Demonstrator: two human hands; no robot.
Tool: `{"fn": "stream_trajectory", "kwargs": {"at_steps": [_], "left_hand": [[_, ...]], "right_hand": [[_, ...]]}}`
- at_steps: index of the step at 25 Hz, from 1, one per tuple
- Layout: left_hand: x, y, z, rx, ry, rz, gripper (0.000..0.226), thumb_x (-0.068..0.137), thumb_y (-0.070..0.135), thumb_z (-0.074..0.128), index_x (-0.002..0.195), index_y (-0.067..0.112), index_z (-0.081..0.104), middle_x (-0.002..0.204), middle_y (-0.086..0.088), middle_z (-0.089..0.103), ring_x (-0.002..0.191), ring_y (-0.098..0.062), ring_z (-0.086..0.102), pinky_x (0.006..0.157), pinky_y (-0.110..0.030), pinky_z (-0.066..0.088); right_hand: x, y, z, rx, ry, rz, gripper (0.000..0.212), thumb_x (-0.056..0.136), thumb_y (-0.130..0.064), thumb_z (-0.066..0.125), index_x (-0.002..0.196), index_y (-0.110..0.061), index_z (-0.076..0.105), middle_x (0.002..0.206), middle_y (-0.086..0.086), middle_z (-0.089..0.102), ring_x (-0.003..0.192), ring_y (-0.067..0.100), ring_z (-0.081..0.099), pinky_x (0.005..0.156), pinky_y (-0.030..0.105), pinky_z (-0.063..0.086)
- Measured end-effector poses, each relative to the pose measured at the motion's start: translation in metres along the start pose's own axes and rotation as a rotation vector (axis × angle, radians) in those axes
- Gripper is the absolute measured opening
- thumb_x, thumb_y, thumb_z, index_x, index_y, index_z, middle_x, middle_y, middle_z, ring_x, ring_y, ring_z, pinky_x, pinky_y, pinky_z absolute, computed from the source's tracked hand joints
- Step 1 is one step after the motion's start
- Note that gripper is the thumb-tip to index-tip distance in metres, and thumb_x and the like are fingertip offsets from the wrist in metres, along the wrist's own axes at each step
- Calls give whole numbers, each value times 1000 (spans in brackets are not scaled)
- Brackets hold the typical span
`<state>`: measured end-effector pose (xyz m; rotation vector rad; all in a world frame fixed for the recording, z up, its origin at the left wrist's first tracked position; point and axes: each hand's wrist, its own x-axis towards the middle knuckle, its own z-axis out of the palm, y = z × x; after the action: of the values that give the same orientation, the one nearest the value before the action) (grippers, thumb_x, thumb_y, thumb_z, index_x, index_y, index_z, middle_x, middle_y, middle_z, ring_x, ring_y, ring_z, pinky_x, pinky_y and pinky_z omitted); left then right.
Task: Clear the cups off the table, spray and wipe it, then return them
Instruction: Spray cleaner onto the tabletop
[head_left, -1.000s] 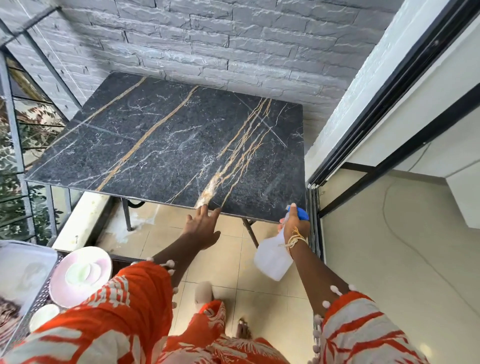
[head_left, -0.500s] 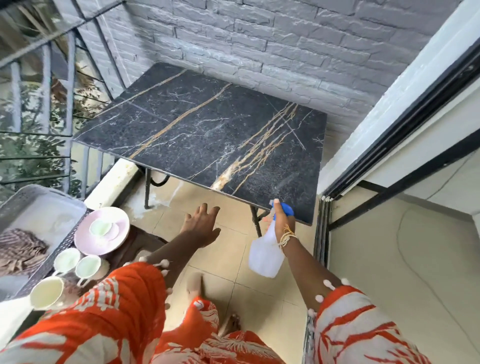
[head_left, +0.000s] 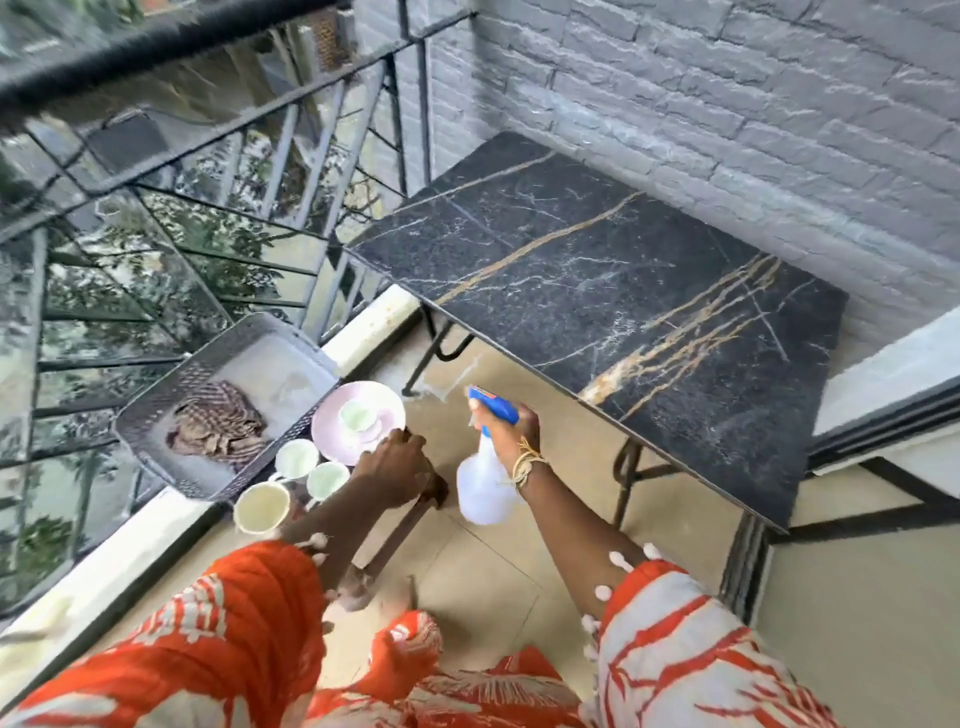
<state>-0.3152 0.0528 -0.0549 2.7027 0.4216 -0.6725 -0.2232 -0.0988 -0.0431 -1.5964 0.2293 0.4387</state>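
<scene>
Now 4 cups (head_left: 261, 506) off table (head_left: 597, 270), right hand (head_left: 511, 423) grips 1 spray bottle (head_left: 483, 483).

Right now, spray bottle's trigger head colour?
Blue, on a translucent white spray bottle held in the right hand; head view.

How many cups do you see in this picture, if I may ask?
4: one cup on the pink plate, two beside the basket, one nearest the sleeve. More may be hidden.

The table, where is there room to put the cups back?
The whole table top is bare, from the brick wall to its front edge. It is crowded on the low stand by the tray, where cups and plate sit close together.
</scene>
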Motion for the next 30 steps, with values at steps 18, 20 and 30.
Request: {"fn": "stream_trajectory", "kwargs": {"at_steps": [18,20,30], "left_hand": [[46,-222,-33,-521,136,-494,55,87,34,59,138,18,44,136,-15,44,120,-35,52,100,-45,44],[59,-230,-23,-559,166,-558,55,88,34,59,138,19,44,137,-14,43,121,-33,51,100,-43,44],[111,-280,22,-739,367,-896,47,86,25,59,129,11,50,138,-23,34,122,-42,44,103,-45,38]], "right_hand": [[74,-23,309,-446,-449,-208,18,84,-11,69,95,3,69,76,7,57,74,16,49,64,24,42],[93,-13,330,-547,-516,-208,18,89,-10,63,98,5,67,79,10,56,75,20,50,66,26,39],[124,37,362,-783,-708,-430,22,79,-10,71,71,-23,56,59,-8,46,61,11,37,54,12,33]]}}
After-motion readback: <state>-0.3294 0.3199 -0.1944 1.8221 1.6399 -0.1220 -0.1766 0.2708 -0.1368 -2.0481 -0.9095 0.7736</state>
